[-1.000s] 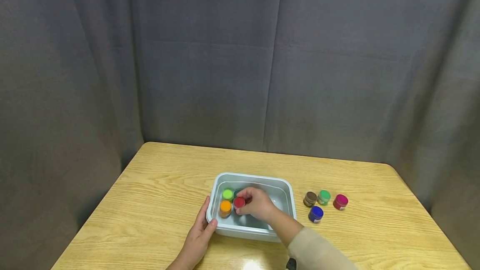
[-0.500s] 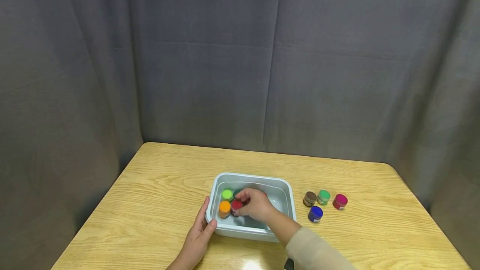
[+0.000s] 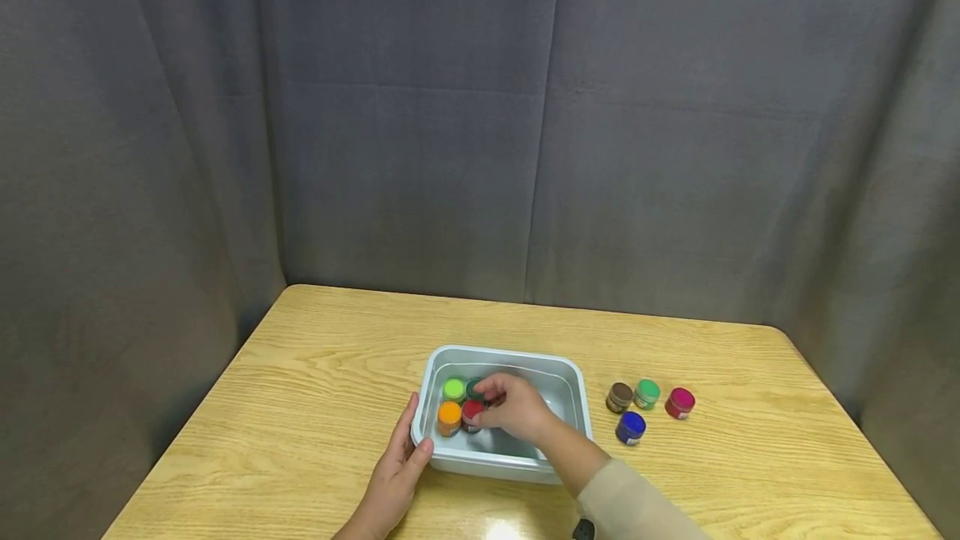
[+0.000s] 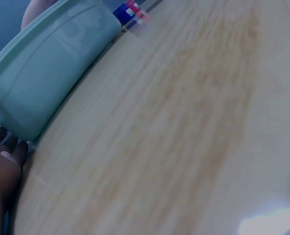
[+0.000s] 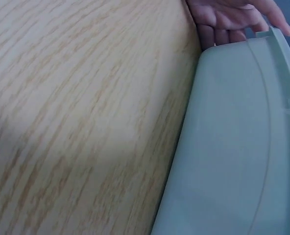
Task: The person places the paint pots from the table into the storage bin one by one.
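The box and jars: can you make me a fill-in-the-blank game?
Outside the box, ____ jars stand on the table.
In the head view, the lowest of these is ____.
Just behind the orange jar stands a ____ jar.
The hand gripping the box's side is the ____ hand.
Missing words: four; blue; light green; left.

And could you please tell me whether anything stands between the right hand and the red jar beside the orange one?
Nothing visible does: the right hand is at the red jar, and the orange jar stands on that jar's other side.
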The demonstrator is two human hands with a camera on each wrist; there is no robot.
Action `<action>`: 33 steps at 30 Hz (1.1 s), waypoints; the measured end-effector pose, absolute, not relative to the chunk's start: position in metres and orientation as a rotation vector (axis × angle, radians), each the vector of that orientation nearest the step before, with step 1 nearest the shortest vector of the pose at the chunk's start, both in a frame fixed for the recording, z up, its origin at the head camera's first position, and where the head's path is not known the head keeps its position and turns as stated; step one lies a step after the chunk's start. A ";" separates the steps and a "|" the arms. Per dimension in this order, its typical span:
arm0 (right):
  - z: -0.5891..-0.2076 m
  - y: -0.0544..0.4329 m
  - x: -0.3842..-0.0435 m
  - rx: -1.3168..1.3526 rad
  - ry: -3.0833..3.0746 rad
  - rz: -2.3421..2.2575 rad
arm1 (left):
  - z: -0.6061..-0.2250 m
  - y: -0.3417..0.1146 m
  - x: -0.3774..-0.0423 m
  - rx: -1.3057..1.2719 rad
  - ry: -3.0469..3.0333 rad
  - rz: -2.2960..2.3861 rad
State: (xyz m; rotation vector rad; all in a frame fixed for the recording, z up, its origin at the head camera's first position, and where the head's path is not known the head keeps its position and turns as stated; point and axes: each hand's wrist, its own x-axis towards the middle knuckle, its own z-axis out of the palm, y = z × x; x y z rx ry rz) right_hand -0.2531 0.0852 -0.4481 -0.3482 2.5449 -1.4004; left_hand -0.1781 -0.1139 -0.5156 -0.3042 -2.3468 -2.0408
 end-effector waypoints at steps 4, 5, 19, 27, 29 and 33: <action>-0.446 0.089 -0.253 -0.369 2.527 -1.433 | -0.515 -0.114 -0.178 -0.295 -2.346 -2.047; -0.445 0.091 -0.253 -0.374 2.529 -1.438 | -0.515 -0.113 -0.178 -0.294 -2.348 -2.047; -0.419 0.128 -0.248 -0.225 2.522 -1.539 | -0.514 -0.114 -0.178 -0.296 -2.334 -2.024; -0.411 0.158 -0.246 -0.146 2.574 -1.567 | -0.514 -0.114 -0.178 -0.299 -2.346 -2.000; -0.410 0.166 -0.245 -0.126 2.590 -1.573 | -0.514 -0.114 -0.178 -0.288 -2.343 -2.018; -0.408 0.181 -0.242 -0.096 2.631 -1.564 | -0.516 -0.113 -0.179 -0.287 -2.324 -2.051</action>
